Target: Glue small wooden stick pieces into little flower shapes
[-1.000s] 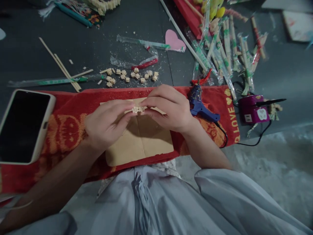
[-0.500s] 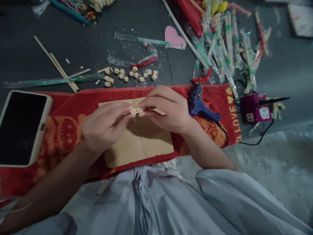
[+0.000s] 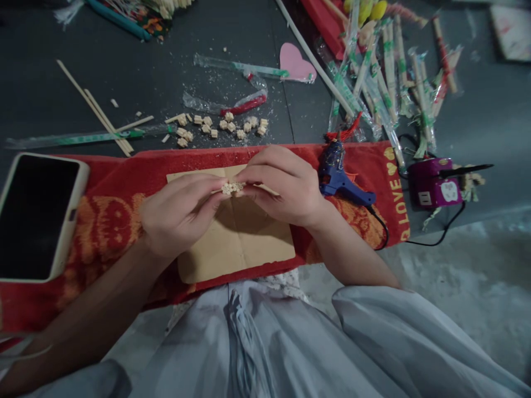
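Between my two hands is a small cluster of short wooden stick pieces [image 3: 233, 188], pale, with their round ends facing me. My left hand [image 3: 180, 213] pinches its left side between thumb and fingers. On its right side, my right hand [image 3: 286, 185] pinches it the same way. Both hands are above a creased tan cardboard sheet [image 3: 236, 243], which lies on a red towel [image 3: 145, 160]. Beyond the towel's far edge sit several similar little stick clusters [image 3: 227, 122]. The fingertips partly hide the held piece.
A blue glue gun [image 3: 342, 182] rests on the towel at right, its cord running past a purple box [image 3: 435, 182]. A phone [image 3: 35, 215] lies at left. Thin wooden sticks [image 3: 97, 113], plastic wrappers [image 3: 244, 102], a pink paper heart [image 3: 296, 63] and wrapped chopsticks [image 3: 385, 72] cover the dark table.
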Tool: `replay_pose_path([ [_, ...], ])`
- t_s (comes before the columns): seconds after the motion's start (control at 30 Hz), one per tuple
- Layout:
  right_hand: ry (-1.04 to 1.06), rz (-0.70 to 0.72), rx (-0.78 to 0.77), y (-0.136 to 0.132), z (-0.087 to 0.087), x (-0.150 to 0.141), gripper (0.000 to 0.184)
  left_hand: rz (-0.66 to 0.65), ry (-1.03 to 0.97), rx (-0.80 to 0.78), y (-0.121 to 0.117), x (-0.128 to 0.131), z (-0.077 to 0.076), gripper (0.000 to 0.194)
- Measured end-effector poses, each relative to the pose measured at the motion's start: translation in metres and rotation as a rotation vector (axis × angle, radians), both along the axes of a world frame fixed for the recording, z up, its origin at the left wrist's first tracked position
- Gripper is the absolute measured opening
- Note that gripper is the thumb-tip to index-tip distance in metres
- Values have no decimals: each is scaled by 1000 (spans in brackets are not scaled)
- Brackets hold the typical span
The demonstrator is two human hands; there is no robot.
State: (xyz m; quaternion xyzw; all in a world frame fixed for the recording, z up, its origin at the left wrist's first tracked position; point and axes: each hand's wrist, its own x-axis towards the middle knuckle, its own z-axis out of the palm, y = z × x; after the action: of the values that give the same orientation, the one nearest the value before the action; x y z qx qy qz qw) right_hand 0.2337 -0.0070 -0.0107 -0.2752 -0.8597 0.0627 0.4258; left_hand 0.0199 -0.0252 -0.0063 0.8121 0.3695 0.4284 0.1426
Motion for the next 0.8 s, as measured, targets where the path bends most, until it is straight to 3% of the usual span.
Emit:
replay_pose_path([
  [0.17, -25, -2, -16, -1, -2, 1, 20, 5, -85, -109, 0, 1, 0, 22],
  [0.3, -29, 2, -26, 0, -2, 1, 20, 1, -24, 38, 0, 1, 0, 23],
  [0.5, 20, -2, -31, 4, 2, 5, 29, 114, -57, -78, 0, 4, -1, 19],
  [0.8, 1, -28, -58, 8, 0, 6, 28, 122, -98, 21, 4, 6, -5, 18],
])
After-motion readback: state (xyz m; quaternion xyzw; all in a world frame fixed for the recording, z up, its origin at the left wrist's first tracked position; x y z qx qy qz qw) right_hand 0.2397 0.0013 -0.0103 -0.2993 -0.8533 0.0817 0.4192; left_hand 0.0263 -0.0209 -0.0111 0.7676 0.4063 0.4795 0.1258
